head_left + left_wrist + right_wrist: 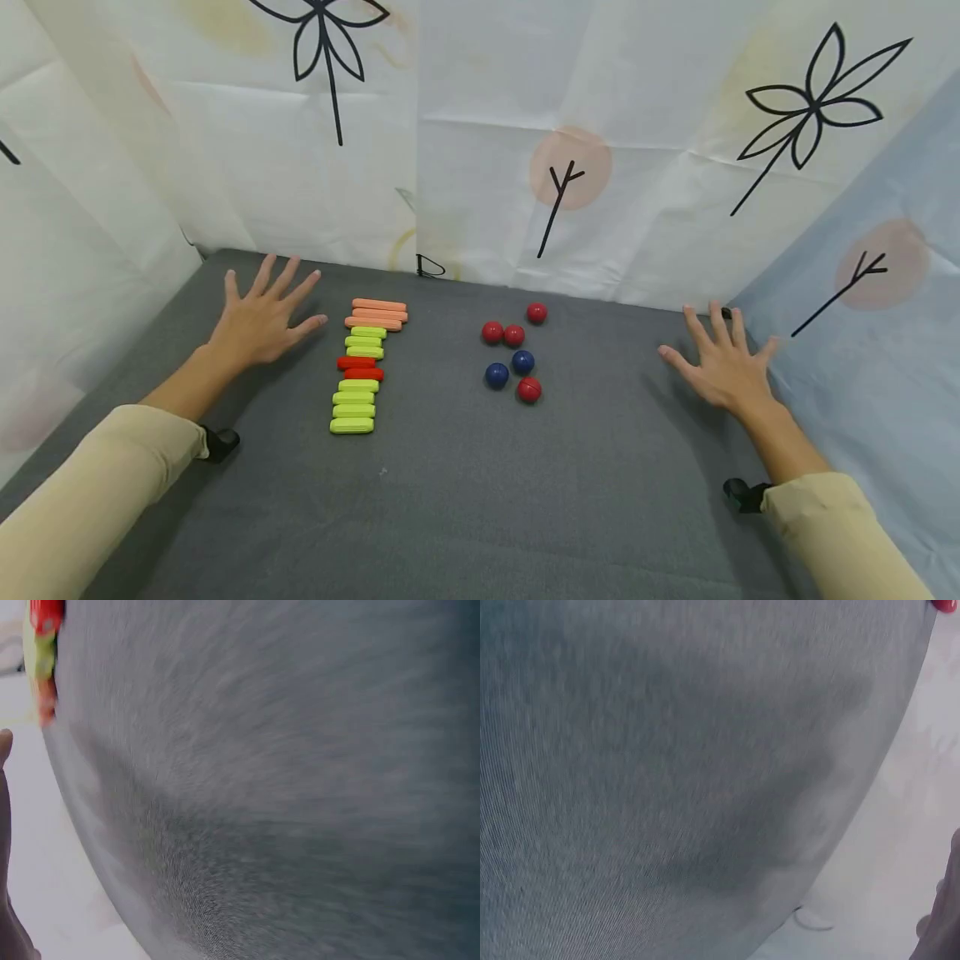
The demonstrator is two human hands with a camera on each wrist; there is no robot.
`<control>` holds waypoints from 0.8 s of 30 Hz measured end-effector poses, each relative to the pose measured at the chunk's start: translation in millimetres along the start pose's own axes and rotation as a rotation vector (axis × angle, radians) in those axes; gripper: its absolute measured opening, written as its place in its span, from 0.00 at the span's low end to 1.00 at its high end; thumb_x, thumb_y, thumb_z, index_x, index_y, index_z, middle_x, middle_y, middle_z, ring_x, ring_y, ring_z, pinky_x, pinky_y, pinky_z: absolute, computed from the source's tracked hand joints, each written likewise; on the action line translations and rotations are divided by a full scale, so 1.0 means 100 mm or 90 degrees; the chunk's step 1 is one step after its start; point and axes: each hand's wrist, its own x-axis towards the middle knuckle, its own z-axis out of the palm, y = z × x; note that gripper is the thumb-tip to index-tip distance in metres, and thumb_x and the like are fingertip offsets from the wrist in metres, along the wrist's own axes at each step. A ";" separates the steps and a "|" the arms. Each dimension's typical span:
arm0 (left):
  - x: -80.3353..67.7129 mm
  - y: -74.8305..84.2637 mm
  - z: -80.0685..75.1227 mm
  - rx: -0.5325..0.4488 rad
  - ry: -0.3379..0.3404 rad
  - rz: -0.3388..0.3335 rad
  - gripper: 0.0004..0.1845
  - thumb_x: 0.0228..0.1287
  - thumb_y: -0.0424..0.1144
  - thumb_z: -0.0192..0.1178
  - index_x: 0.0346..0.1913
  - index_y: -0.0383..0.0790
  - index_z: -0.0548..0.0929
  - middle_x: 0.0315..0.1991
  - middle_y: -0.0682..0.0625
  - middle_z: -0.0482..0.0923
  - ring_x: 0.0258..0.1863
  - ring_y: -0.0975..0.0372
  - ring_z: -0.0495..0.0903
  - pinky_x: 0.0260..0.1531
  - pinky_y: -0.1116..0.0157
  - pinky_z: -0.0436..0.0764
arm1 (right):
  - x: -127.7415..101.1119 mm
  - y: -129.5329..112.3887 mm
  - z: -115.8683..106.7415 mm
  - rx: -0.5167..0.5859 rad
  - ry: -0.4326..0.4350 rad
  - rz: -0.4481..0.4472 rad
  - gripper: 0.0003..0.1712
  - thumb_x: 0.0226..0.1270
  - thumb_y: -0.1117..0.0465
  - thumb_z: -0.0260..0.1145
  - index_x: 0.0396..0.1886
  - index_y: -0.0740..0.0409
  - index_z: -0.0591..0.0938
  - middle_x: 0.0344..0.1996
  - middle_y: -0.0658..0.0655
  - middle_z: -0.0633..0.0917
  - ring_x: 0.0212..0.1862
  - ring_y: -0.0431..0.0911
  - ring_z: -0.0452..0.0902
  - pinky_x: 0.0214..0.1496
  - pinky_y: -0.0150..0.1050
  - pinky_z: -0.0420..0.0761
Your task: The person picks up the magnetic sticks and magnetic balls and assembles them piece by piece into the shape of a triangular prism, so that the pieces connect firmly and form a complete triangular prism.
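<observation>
**Head view: both hands spread over grey table**

Head view shows the left hand (258, 321) and right hand (722, 365) with fingers splayed, holding nothing, above a grey felt table (450, 500) walled by white flower-printed sheets (487, 125). Just right of the left fingers lies a column of orange, green and red sticks (363, 365). Red and blue balls (515, 354) cluster mid-table, well left of the right fingers.

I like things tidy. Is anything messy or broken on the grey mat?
Nothing looks broken or spilled. The sticks lie in a neat column; the balls sit in a loose cluster. Both hands, left hand and right hand, are open and hold nothing.
</observation>
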 end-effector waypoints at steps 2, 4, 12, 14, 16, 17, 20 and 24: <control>-0.06 0.07 -0.02 -0.013 -0.002 0.036 0.41 0.70 0.63 0.52 0.78 0.46 0.57 0.79 0.38 0.45 0.77 0.41 0.39 0.62 0.26 0.41 | -0.02 -0.08 0.01 0.004 -0.004 -0.024 0.51 0.72 0.28 0.45 0.82 0.46 0.40 0.79 0.65 0.36 0.76 0.70 0.27 0.57 0.83 0.27; -0.13 0.15 -0.03 -0.036 -0.013 0.072 0.41 0.70 0.63 0.53 0.78 0.47 0.57 0.79 0.39 0.45 0.77 0.41 0.40 0.63 0.27 0.43 | -0.03 -0.18 0.01 0.018 -0.014 -0.052 0.50 0.72 0.30 0.47 0.82 0.47 0.40 0.79 0.65 0.38 0.77 0.69 0.30 0.59 0.82 0.30; -0.42 0.46 -0.08 -0.201 -0.071 0.179 0.39 0.68 0.60 0.59 0.76 0.46 0.64 0.78 0.40 0.50 0.76 0.40 0.47 0.63 0.31 0.55 | -0.13 -0.57 0.05 0.179 -0.048 -0.161 0.50 0.72 0.41 0.61 0.81 0.52 0.47 0.79 0.64 0.49 0.77 0.66 0.43 0.65 0.75 0.48; -0.49 0.51 -0.08 -0.262 -0.085 0.181 0.38 0.67 0.60 0.61 0.75 0.47 0.67 0.78 0.40 0.51 0.76 0.40 0.49 0.62 0.31 0.57 | -0.14 -0.66 0.07 0.231 -0.067 -0.173 0.50 0.71 0.44 0.64 0.81 0.51 0.48 0.79 0.63 0.51 0.77 0.65 0.46 0.67 0.72 0.52; -0.55 0.54 -0.07 -0.319 -0.093 0.179 0.36 0.64 0.59 0.64 0.72 0.48 0.71 0.77 0.41 0.54 0.74 0.40 0.53 0.60 0.31 0.61 | -0.15 -0.73 0.11 0.279 -0.085 -0.186 0.49 0.69 0.46 0.66 0.81 0.51 0.50 0.78 0.63 0.54 0.76 0.64 0.50 0.68 0.70 0.55; -0.58 0.55 -0.06 -0.343 -0.094 0.180 0.35 0.63 0.58 0.66 0.70 0.49 0.74 0.76 0.41 0.56 0.73 0.41 0.56 0.60 0.32 0.63 | -0.16 -0.77 0.13 0.301 -0.091 -0.196 0.49 0.69 0.47 0.67 0.81 0.52 0.52 0.77 0.63 0.56 0.75 0.64 0.52 0.67 0.69 0.58; -0.67 0.56 -0.03 -0.384 -0.082 0.197 0.28 0.58 0.56 0.71 0.61 0.51 0.83 0.71 0.41 0.65 0.68 0.42 0.64 0.56 0.34 0.69 | -0.16 -0.85 0.19 0.369 -0.108 -0.233 0.47 0.67 0.53 0.70 0.79 0.57 0.57 0.74 0.65 0.62 0.72 0.64 0.61 0.65 0.67 0.64; -0.75 0.53 0.02 -0.420 -0.057 0.225 0.16 0.53 0.52 0.75 0.46 0.56 0.90 0.63 0.43 0.73 0.61 0.46 0.71 0.53 0.36 0.71 | -0.17 -0.95 0.27 0.459 -0.139 -0.267 0.42 0.65 0.59 0.71 0.74 0.64 0.64 0.71 0.67 0.69 0.67 0.62 0.70 0.63 0.64 0.69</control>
